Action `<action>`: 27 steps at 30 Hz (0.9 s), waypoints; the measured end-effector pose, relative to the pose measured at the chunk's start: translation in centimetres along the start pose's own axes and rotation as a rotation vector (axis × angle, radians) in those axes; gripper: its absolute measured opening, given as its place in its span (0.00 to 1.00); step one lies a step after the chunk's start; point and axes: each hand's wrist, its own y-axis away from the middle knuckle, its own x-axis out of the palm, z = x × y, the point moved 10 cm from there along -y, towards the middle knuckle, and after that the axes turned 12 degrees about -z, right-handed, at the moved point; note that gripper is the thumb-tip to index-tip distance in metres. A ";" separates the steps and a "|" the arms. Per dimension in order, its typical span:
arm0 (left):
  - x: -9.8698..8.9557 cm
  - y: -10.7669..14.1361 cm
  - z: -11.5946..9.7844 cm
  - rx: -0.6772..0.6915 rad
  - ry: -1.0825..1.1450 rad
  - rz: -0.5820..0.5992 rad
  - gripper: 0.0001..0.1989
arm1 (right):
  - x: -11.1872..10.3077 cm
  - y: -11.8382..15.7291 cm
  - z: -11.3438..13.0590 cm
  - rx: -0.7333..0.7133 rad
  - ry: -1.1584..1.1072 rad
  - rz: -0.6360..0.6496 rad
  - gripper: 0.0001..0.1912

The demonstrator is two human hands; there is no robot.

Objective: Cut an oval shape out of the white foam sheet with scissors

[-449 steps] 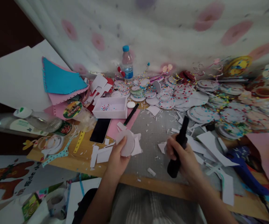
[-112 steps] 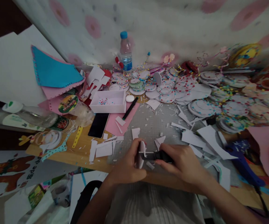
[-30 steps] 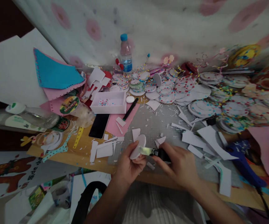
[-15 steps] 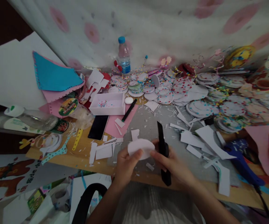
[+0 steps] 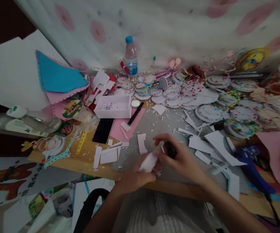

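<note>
My left hand is closed on a small white foam-board piece, which is tilted and seen at a slant just above the table's front edge. My right hand is wrapped round a black utility knife; only part of its dark handle shows, and the blade is hard to make out. The right fingers reach over the white piece and look close to its edge, slightly blurred. Under both hands lies a grey cutting mat strewn with thin white shavings and a curved offcut.
A white box, phone and black marker lie left of centre. Stacks of dotted white discs line the back, near a water bottle. White scraps and a blue glue gun are at right.
The white piece has been tipped from facing me to a slanted hold. My right hand has turned, swinging the knife from upright to mostly hidden in the grip.
</note>
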 end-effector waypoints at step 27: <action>-2.9 1.0 -2.2 0.299 0.066 -0.322 0.31 | -5.5 1.0 -3.3 0.023 0.895 -0.241 0.25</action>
